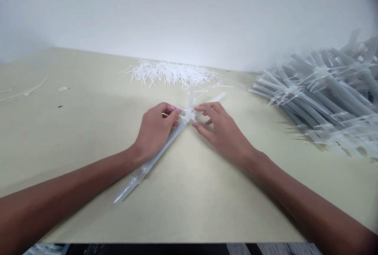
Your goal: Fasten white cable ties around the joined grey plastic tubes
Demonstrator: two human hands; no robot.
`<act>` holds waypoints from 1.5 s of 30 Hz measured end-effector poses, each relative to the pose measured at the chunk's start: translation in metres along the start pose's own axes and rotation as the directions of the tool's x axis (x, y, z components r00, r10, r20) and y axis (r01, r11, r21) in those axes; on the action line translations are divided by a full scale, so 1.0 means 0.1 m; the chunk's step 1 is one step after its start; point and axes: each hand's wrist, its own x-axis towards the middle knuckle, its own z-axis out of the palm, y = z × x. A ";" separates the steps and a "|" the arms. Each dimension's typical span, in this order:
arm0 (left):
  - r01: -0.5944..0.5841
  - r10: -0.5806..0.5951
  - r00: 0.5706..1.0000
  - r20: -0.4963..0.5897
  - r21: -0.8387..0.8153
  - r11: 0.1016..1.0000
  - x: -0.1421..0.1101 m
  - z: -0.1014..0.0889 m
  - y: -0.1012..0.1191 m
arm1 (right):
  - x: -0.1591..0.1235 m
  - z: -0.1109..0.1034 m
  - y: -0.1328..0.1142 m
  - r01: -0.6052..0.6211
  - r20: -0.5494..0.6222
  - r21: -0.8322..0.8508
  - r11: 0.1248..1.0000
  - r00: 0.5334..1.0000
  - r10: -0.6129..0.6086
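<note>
Centrally, left hand (pixel 156 129) pinches one white tie (pixel 182 108) by one tube joint (pixel 189 116); right hand (pixel 223 129), fingers apart.

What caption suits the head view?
Left hand and right hand flank the white joint of a clear tube, white ties heaped beyond.

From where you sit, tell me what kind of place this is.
Probably a small assembly workbench: loose white cable ties heaped near the wall, many clear plastic tube assemblies piled at the right, and one such tube assembly between the hands on the table.
</note>
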 end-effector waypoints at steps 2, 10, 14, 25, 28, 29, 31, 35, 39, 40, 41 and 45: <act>0.003 -0.003 1.000 0.003 -0.010 1.000 0.00 -0.01 0.00 | -0.01 0.03 0.00 0.007 0.018 -0.047 0.999 1.000 -0.006; 0.007 -0.014 0.987 0.162 0.045 0.999 0.04 -0.04 0.02 | 0.06 0.06 0.13 0.111 0.074 -0.169 0.979 0.992 -0.100; -0.041 0.011 0.973 0.229 0.126 0.991 0.04 -0.05 0.06 | 0.09 0.07 0.17 0.115 0.082 -0.164 0.980 0.991 -0.102; -0.306 0.248 0.952 0.179 0.537 0.786 -0.05 -0.03 -0.01 | 0.11 0.08 0.17 0.112 0.092 -0.109 0.988 0.991 -0.102; -0.356 0.292 0.934 0.204 0.558 0.750 -0.04 -0.01 -0.04 | 0.18 -0.02 0.25 0.105 0.033 -0.112 0.988 0.994 -0.101; -0.365 0.298 0.931 0.212 0.554 0.748 -0.04 0.00 -0.04 | 0.22 -0.06 0.29 0.078 0.014 -0.131 0.988 0.997 -0.077; -0.380 0.310 0.925 0.220 0.550 0.744 -0.05 0.01 -0.03 | 0.32 -0.14 0.42 0.016 -0.015 -0.175 0.984 1.000 -0.019; -0.412 0.344 0.911 0.227 0.535 0.737 -0.05 0.00 -0.03 | 0.59 -0.20 0.75 0.009 0.048 -0.307 0.952 0.999 0.006; -0.411 0.352 0.912 0.212 0.516 0.752 -0.02 -0.02 -0.06 | 0.82 -0.16 0.97 0.108 0.159 -0.347 0.932 0.986 -0.055; -0.416 0.357 0.909 0.216 0.514 0.750 -0.02 -0.03 -0.06 | 0.85 -0.16 1.00 0.137 0.190 -0.353 0.926 0.979 -0.072; -0.425 0.362 0.905 0.224 0.513 0.746 -0.01 -0.03 -0.07 | 0.88 -0.15 1.01 0.162 0.217 -0.359 0.919 0.972 -0.087; -0.482 0.390 0.876 0.283 0.534 0.694 -0.01 -0.02 -0.08 | 0.90 -0.18 1.00 0.184 0.238 -0.424 0.887 0.967 -0.087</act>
